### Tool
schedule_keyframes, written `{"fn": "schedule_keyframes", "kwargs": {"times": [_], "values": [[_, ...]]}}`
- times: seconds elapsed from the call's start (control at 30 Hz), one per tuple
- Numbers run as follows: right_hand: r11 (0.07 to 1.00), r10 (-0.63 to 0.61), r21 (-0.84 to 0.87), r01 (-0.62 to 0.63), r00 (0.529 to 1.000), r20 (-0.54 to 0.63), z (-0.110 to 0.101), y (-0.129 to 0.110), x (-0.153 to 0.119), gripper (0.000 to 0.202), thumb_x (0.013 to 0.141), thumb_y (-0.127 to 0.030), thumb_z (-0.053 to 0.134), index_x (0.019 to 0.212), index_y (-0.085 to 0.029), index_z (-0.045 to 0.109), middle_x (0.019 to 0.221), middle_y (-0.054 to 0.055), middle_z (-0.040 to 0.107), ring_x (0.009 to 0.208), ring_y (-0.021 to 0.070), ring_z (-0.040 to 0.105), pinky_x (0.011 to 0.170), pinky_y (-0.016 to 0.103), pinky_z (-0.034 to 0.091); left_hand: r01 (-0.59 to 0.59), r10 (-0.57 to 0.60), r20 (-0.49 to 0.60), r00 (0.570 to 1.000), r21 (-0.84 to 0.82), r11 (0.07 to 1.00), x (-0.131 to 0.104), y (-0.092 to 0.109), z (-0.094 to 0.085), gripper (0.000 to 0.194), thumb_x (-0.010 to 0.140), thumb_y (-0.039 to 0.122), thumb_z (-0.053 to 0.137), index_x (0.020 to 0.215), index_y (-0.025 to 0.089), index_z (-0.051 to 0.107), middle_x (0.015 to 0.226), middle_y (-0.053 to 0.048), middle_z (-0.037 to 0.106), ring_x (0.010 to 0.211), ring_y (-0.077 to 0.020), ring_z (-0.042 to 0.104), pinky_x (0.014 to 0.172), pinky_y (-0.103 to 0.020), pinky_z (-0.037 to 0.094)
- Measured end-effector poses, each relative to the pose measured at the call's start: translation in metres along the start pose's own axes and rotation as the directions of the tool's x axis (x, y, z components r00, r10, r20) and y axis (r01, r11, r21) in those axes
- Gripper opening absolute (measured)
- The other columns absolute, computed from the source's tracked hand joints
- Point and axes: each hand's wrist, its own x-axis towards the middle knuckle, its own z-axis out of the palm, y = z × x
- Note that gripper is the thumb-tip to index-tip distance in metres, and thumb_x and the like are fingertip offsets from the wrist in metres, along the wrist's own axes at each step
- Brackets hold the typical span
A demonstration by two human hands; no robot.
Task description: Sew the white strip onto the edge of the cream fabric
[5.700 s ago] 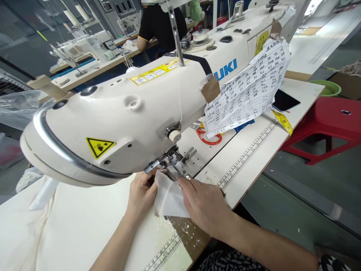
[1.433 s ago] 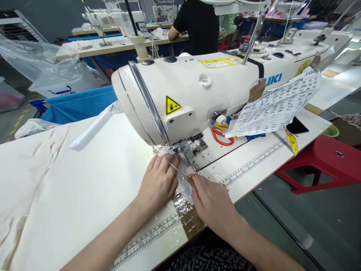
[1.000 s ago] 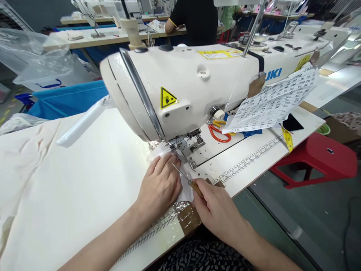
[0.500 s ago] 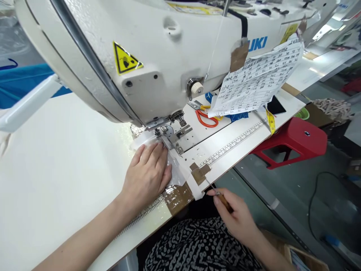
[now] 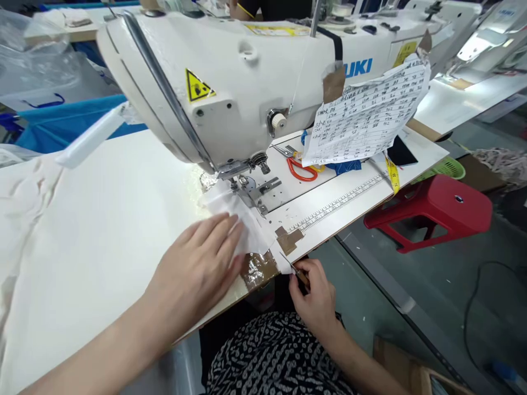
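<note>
White fabric (image 5: 242,222) lies under the needle area of a white sewing machine (image 5: 247,77), with a narrow white strip (image 5: 281,260) reaching the table's front edge. My left hand (image 5: 197,260), slightly blurred, is at the fabric's left side, palm down, fingers extended and holding nothing. Near the table edge, my right hand (image 5: 316,291) is closed around the wooden handle of a thin pointed tool (image 5: 303,277). The tool's metal tip lies by the strip's end.
Orange-handled scissors (image 5: 301,169) rest beside the machine, under a handwritten sheet (image 5: 362,120). A yellow measuring tape (image 5: 392,174) hangs over the edge near a dark flat object (image 5: 401,152). A red stool (image 5: 457,206) stands at right. A person's dark clothing (image 5: 284,9) shows behind the machine.
My left hand has drawn back from the needle toward me, uncovering more fabric. My right hand has moved left with the tool, closer to the strip. The camera view has shifted.
</note>
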Motion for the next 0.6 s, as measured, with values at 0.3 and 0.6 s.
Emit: {"fn": "schedule_keyframes", "kwargs": {"times": [0.3,0.6], "values": [[0.915,0.198,0.334,-0.225,0.974,0.113,-0.006,0.011,-0.004,0.009,0.089,-0.026,0.058,0.086,-0.020,0.064,0.085,0.004,0.060,0.071,0.0161,0.056,0.062,0.026,0.046,0.558,-0.084,0.592,0.801,-0.690,0.460,-0.078,0.091,0.066,0.036,0.098,0.035,0.036,0.110,0.023,0.068,0.101,-0.006,0.072,0.091,-0.0201,0.067,0.083,-0.031,0.055],[0.618,0.287,0.556,-0.555,0.818,0.498,-0.002,0.014,-0.001,0.018,0.084,-0.039,0.057,0.084,-0.021,0.056,0.064,-0.002,0.057,0.039,0.0052,0.019,0.035,0.021,0.020,0.690,-0.123,0.681,0.722,-0.721,0.061,-0.043,0.071,0.158,0.053,0.089,0.064,0.034,0.069,0.022,0.060,0.079,-0.006,0.067,0.082,-0.0208,0.063,0.090,-0.036,0.051]]}}
